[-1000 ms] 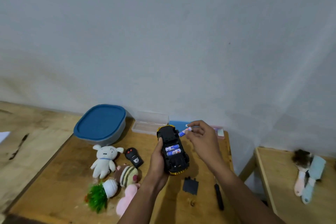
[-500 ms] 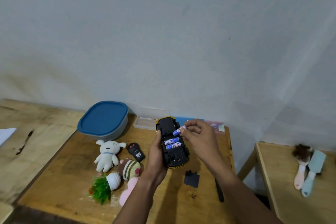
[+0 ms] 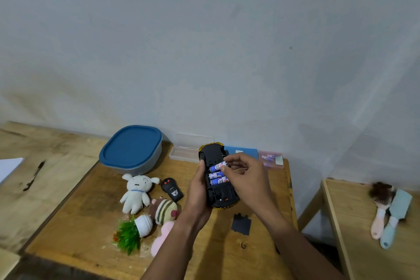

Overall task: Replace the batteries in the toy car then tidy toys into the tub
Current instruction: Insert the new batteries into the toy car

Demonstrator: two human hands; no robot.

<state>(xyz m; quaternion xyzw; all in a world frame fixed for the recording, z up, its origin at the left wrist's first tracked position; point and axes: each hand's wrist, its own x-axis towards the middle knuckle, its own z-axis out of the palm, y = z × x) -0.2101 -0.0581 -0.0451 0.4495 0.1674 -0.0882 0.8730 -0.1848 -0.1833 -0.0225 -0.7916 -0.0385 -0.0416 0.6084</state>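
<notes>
Overhead, the left hand point(image 3: 198, 191) grips the upturned toy car point(image 3: 217, 175) above the table point(image 3: 95, 216); the right hand point(image 3: 246, 177) pinches a battery point(image 3: 217, 166) at its open compartment.

"Where's the toy car point(image 3: 212, 154)?"

"Upside down above the table, gripped in the left hand point(image 3: 197, 195). Black underside up, yellow trim at both ends, battery bay open."

"And the batteries?"

"Two blue-and-white batteries point(image 3: 217, 178) lie side by side in the bay. The third battery point(image 3: 216, 167) sits just beyond them, one end pinched by the right hand point(image 3: 245, 177)."

"The cover?"

"The black cover point(image 3: 241, 224) lies flat on the table near the car."

"The tub?"

"The grey tub point(image 3: 130, 148) has its blue lid on and stands by the wall. Before it cluster a white rabbit point(image 3: 136, 191), black remote point(image 3: 171, 190), striped plush point(image 3: 164, 210), pink plush point(image 3: 162, 236) and a tipped potted plant point(image 3: 131, 232)."
</notes>
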